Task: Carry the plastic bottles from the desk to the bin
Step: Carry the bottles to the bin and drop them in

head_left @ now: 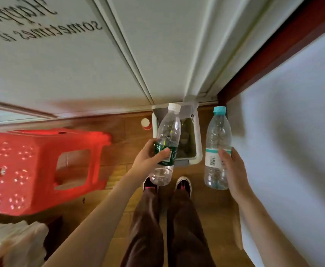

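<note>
**Two bottles held over open bin**

Head view looks straight down. Person stands on a wood floor (119, 135), both arms out in front.

Left hand (148, 160) is wrapped around the green-label bottle (166, 145) at the label band, thumb across the front, fingers behind. The bottle is clear with a white cap, tilted with the cap pointing away from the person, and looks empty. In the frame it overlaps the bin opening.

Right hand (233, 170) grips the teal-cap bottle (217, 149) from its right side, fingers at the white barcode label, palm along the lower body. This bottle is clear, near upright in the frame, just right of the bin, and in front of the white wall (292, 132).

Bin (196, 132): small, white, rectangular, lid flipped open against the white door (157, 54). Its inside is dark and the contents are hard to make out. It sits on the floor just ahead of the person's shoes (183, 185).

A red cup (145, 123) stands on the floor just left of the bin. A red plastic stool (42, 166) is further left, well apart from the bin. Dark red trousers (177, 228) fill the bottom centre. A dark wooden door frame (273, 47) runs along the right side.
</note>
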`<action>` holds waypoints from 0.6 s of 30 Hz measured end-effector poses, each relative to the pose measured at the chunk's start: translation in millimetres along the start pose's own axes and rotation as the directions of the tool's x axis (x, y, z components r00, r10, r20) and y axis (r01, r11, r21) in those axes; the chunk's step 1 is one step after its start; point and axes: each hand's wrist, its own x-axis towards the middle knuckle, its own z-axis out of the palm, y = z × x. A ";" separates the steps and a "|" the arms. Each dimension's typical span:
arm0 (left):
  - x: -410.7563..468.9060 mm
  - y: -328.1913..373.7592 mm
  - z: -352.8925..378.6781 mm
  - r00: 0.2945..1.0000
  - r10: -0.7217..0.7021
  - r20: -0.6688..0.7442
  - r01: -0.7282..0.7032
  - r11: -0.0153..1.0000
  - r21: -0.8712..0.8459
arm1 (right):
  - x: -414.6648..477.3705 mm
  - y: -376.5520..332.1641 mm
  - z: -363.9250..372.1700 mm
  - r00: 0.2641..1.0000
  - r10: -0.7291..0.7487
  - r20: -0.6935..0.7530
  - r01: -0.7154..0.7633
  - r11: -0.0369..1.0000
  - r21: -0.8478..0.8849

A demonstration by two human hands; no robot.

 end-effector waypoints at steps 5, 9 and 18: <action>96.6 -45.6 23.6 0.991 0.120 0.065 -0.124 0.990 0.069 | 67.5 64.0 6.1 1.000 0.012 0.009 -0.012 0.996 0.092; 143.8 -65.2 40.2 0.977 0.202 0.063 -0.210 0.956 0.206 | 97.2 89.7 11.7 1.000 -0.008 0.007 0.007 0.987 0.160; 176.2 -109.0 43.9 0.997 0.068 -0.021 -0.056 0.929 0.366 | 109.3 102.6 19.2 0.999 0.018 0.038 -0.025 0.978 0.209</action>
